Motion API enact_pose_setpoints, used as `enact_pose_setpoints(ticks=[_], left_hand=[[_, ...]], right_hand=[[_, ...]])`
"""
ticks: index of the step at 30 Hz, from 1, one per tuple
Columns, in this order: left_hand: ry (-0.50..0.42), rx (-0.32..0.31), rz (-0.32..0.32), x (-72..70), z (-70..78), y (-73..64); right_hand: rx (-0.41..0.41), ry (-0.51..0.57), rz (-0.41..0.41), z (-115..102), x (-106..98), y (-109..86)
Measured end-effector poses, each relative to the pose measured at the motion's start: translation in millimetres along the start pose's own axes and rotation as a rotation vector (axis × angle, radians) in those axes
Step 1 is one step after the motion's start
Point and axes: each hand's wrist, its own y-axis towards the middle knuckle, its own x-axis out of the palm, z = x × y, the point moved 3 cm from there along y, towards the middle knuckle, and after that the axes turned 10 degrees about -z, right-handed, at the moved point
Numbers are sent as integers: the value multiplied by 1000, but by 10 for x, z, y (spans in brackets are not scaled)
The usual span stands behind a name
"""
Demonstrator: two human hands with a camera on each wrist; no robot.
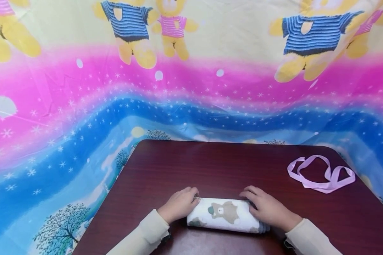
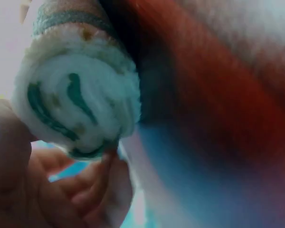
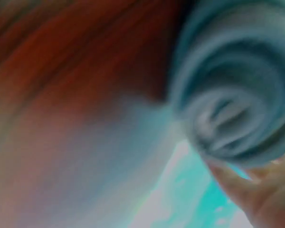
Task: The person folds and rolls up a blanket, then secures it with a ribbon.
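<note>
A rolled-up towel (image 1: 223, 214), white with a brown bear print, lies crosswise near the front of the table. My left hand (image 1: 181, 203) grips its left end, fingers over the far side and thumb at the near side. In the left wrist view that end of the rolled towel (image 2: 80, 95) shows a white spiral with green streaks, with the thumb and fingers around it. At the other end, my right hand (image 1: 271, 208) holds the roll between thumb and curled fingers. A grey-blue spiral of the towel (image 3: 232, 109) fills the right wrist view's upper right.
A loosely looped pink ribbon (image 1: 320, 185) lies at the right back of the dark reddish-brown table (image 1: 210, 166). Behind the table hangs a cloth backdrop (image 1: 194, 85) with bears and snowflakes, which also runs down along both sides.
</note>
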Motion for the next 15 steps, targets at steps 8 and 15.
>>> enact_pose_setpoints(ticks=[8,15], left_hand=[[291,200,291,-94,203,-74],[290,227,59,8,272,-139]], right_hand=[[-229,-147,10,-375,-72,-5],[-69,-122,-139,-345,4,-59]])
